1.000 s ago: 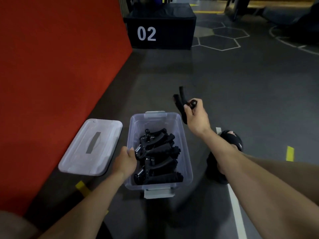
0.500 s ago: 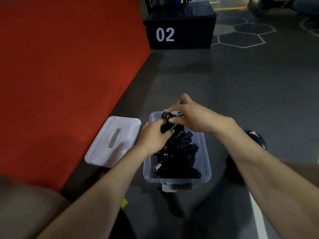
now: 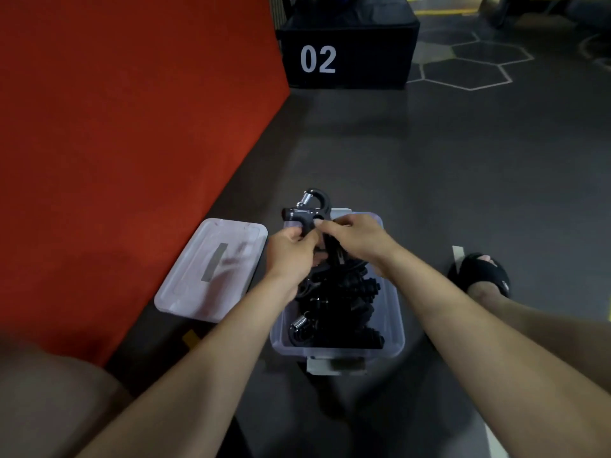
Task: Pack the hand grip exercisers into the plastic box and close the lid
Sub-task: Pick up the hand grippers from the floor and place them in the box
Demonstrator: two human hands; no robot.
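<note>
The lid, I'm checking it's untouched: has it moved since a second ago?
No. The lid lies against the red mat's edge, left of the plastic box, as before.

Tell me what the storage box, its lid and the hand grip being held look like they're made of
Plastic box: translucent, faintly bluish plastic; the grips inside show through its walls.
Lid: seemingly the same clear plastic, smooth and slightly glossy, lying on the floor beside the box.
Hand grip, held by the left hand and right hand: matte black body, probably plastic or rubber, with a shiny coiled spring, likely steel.
</note>
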